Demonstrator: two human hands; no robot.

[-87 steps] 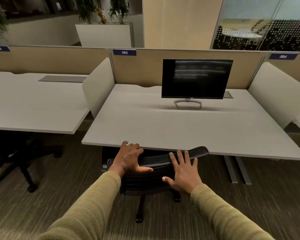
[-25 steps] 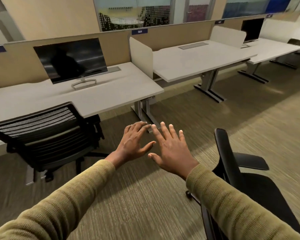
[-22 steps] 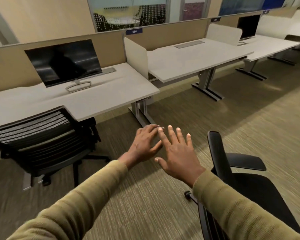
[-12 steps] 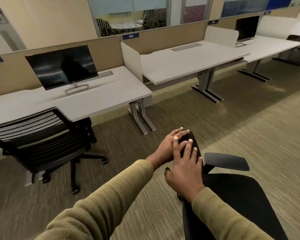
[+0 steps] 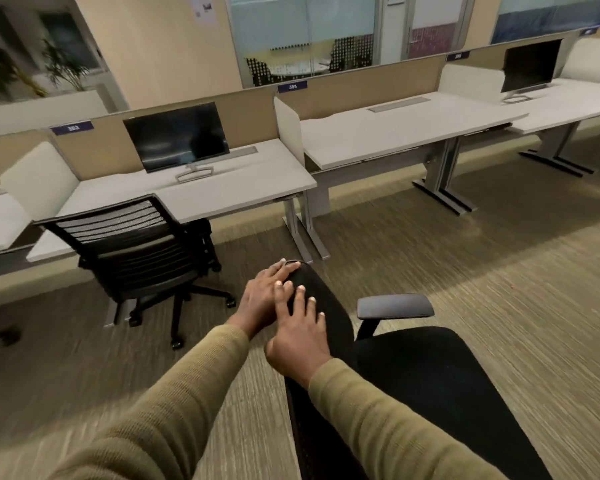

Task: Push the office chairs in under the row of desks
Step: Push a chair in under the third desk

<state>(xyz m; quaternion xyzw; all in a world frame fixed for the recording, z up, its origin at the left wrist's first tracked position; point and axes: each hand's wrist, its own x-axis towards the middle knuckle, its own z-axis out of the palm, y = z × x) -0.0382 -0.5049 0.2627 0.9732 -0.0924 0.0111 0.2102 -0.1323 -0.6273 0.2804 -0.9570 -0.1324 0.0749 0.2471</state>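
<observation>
A black office chair (image 5: 430, 375) stands on the carpet at the lower right, out from the desks, its backrest edge-on toward me and one armrest (image 5: 395, 304) showing. My left hand (image 5: 262, 299) lies on the top of that backrest with its fingers stretched over the upper edge. My right hand (image 5: 300, 339) rests just behind it, fingers spread flat on the backrest. A second black chair with a slatted mesh back (image 5: 129, 244) stands at the front edge of the desk labelled 383 (image 5: 243, 188), its seat partly under the top.
A dark monitor (image 5: 177, 136) stands on desk 383. The neighbouring desk 384 (image 5: 395, 129) has no chair in front of it, and metal legs (image 5: 305, 233) stand between the two. Farther right is another desk with a monitor (image 5: 530, 65). Carpet stretches out to the right.
One second ago both hands hovered open in the air left of the chair. They have since come down onto the top of its backrest and stay there.
</observation>
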